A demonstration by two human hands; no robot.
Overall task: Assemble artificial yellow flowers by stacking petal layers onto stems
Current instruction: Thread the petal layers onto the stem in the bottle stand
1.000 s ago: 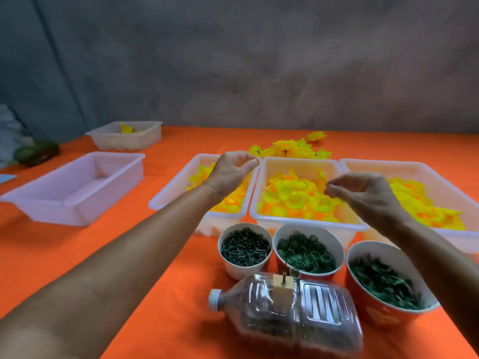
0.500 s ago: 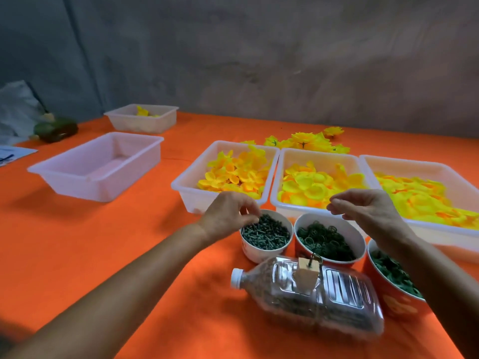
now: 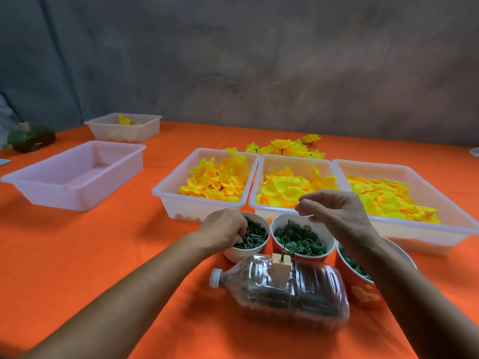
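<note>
Left hand (image 3: 223, 230) dips into stem cup (image 3: 255, 251).

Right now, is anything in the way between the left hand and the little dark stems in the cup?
Nothing visible. The left hand already has its fingers down in the cup among the stems. The bottle lies nearer the person, and the right hand hovers apart.

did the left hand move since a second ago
Yes: the left hand came toward the person, from over the left petal tray down into the left cup.
</note>
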